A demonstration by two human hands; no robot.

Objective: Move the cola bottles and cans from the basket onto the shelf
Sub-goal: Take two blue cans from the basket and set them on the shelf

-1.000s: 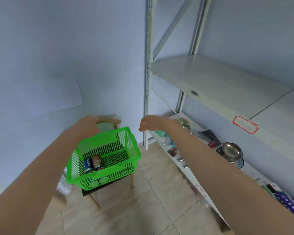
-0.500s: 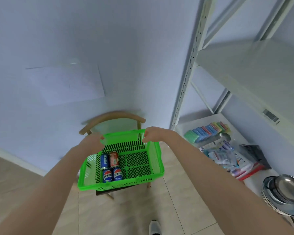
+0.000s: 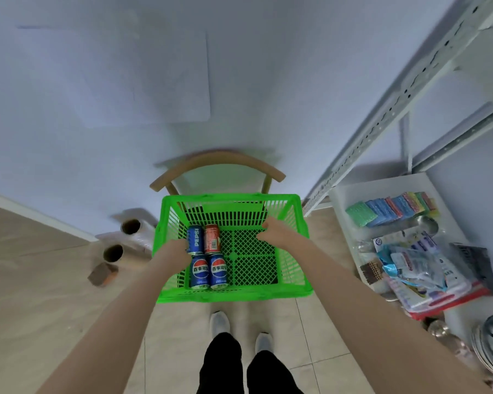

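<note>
Head view. Both hands, held at the far rim of the basket (image 3: 231, 198) half a second earlier, are now lowered inside it. The left hand (image 3: 177, 251) is set against the upper blue can (image 3: 194, 240) in the basket's left half, the right hand (image 3: 273, 234) over its bare right half. How the fingers of either hand are closed cannot be told. The three other cans (image 3: 199, 270) lie beside it, and none is seen on the shelf (image 3: 376, 189) right of the basket, so the first pick-up is judged to be starting.

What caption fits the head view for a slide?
Left hand beside four cans in a green basket on a chair, right hand over its mesh floor, shelf to the right.
</note>
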